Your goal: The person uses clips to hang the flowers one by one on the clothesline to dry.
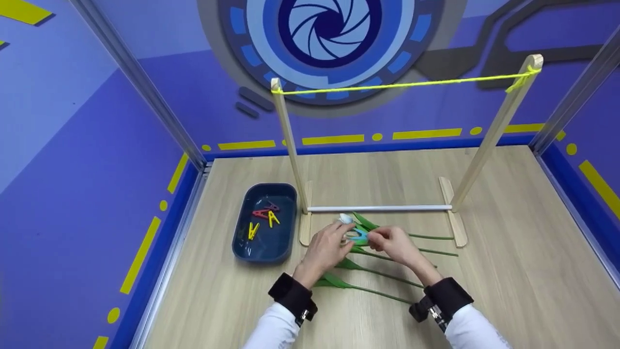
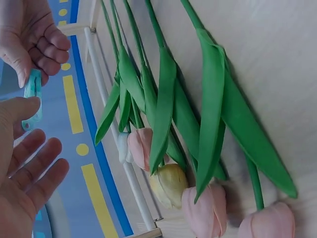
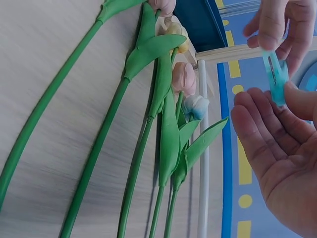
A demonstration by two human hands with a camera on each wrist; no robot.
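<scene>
A light blue clothespin point(image 1: 358, 234) is held between the two hands, above the artificial tulips. My left hand point(image 1: 325, 247) pinches one end of it between thumb and forefinger. The thumb and forefinger of my right hand point(image 1: 395, 245) pinch the other end; its remaining fingers are spread below in the right wrist view. Under the hands several tulips lie side by side on the table, stems to the right. Among them are a yellow tulip point(image 2: 169, 186), a pink tulip point(image 2: 205, 210) and a pale blue tulip point(image 3: 195, 106); in the head view the hands hide most blooms.
Left of the hands, a dark blue tray point(image 1: 264, 254) contains red, yellow and purple clothespins. Behind the tulips stands a wooden frame point(image 1: 494, 131) with a white bottom rod point(image 1: 378, 208) and a yellow string point(image 1: 402, 85) tied across its top. Printed panels enclose the table point(image 1: 378, 179).
</scene>
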